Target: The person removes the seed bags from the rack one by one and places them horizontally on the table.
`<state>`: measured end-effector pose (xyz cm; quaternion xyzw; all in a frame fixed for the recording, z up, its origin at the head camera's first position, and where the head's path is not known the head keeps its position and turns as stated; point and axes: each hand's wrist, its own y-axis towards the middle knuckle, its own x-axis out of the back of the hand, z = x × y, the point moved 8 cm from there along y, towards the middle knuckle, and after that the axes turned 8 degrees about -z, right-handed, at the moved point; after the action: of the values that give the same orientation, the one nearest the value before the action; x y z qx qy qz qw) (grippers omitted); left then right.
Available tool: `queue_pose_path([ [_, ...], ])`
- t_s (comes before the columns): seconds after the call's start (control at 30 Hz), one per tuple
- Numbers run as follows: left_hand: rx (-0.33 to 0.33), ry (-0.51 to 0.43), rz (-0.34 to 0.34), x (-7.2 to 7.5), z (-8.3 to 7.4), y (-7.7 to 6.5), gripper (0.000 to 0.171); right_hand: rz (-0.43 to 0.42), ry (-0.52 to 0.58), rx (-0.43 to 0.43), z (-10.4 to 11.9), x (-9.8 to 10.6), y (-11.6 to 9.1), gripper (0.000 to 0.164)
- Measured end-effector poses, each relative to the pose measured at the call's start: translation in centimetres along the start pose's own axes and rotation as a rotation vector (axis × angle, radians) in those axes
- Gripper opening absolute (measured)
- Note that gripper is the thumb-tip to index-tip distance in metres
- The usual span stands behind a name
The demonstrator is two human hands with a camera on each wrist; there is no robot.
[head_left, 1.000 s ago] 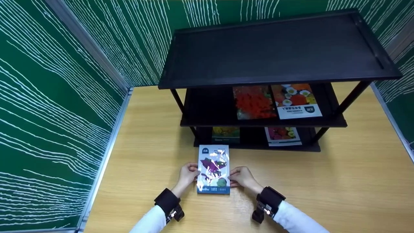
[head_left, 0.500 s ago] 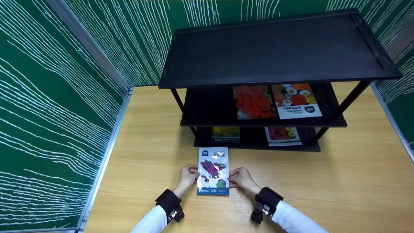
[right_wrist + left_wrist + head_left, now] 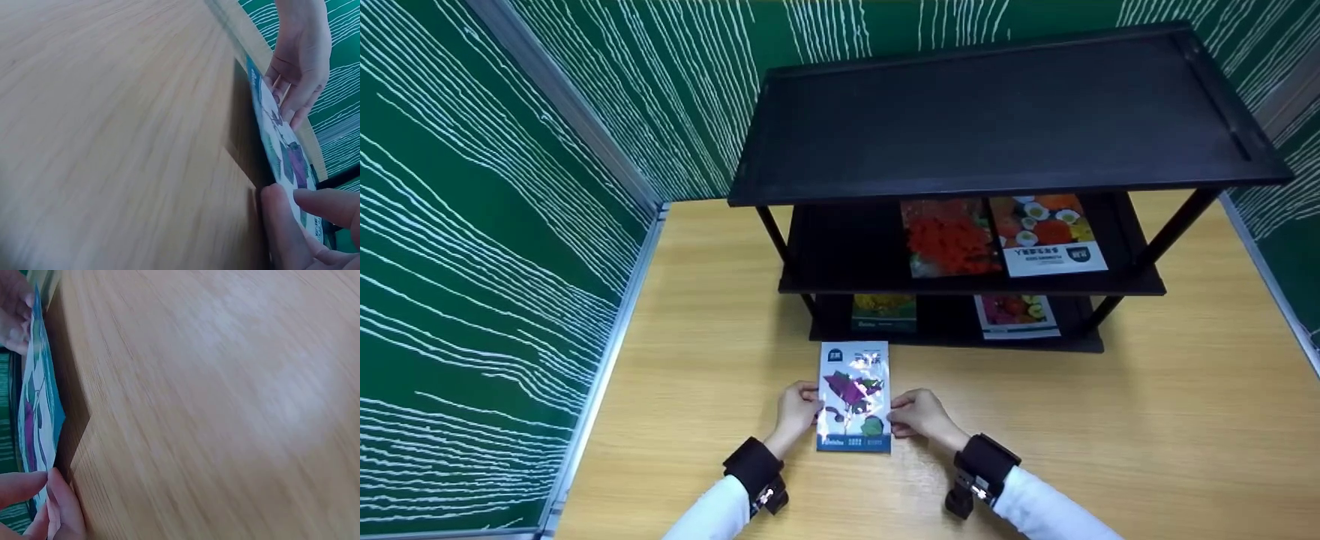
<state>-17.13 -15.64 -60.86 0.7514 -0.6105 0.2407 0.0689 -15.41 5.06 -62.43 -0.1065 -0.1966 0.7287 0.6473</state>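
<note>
A white seed packet (image 3: pixel 853 397) with a purple leafy plant and a blue lower band is held by both hands in front of the black shelf. My left hand (image 3: pixel 797 411) pinches its left edge between thumb and fingers, and my right hand (image 3: pixel 921 415) pinches the right edge. In the left wrist view the packet (image 3: pixel 38 399) is seen nearly edge-on, with a shadow on the table beside it. The right wrist view shows the packet (image 3: pixel 281 140) held just off the wood, thumb and fingertip on its near edge.
Behind the packet stands a three-tier black shelf (image 3: pixel 997 120). Its middle tier bears a red-flower packet (image 3: pixel 951 238) and a mixed-flower packet (image 3: pixel 1048 234). On the bottom tier lie a yellow-flower packet (image 3: pixel 883 311) and a pink-flower one (image 3: pixel 1017 315). Green partitions (image 3: pixel 472 262) border the wooden table (image 3: pixel 697 300).
The packet has come slightly toward the person and its glare has lessened. Both hands keep their grip at its sides, and there is hardly any motion in the last half second.
</note>
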Motion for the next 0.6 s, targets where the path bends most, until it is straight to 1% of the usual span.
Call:
queue_pose_path([
  [0.13,-0.053,0.029,-0.024,0.3,-0.4,-0.1,0.03,0.024,-0.007,-0.017,0.3,0.5,-0.2,0.024],
  [0.23,-0.059,0.042,-0.027,0.5,-0.8,-0.3,0.03,0.062,-0.005,-0.008,1.0,1.2,-0.4,0.026],
  [0.37,-0.062,0.073,-0.032,0.5,-1.4,-0.3,0.027,0.129,-0.005,0.026,2.2,2.0,-0.8,0.029],
  [0.47,-0.067,0.065,-0.016,0.0,-2.3,-0.3,0.027,0.147,-0.04,0.069,3.4,2.9,-1.1,0.031],
  [0.6,-0.047,-0.011,0.05,-1.0,-3.6,-0.3,0.027,0.15,-0.084,0.102,5.1,4.0,-1.4,0.034],
])
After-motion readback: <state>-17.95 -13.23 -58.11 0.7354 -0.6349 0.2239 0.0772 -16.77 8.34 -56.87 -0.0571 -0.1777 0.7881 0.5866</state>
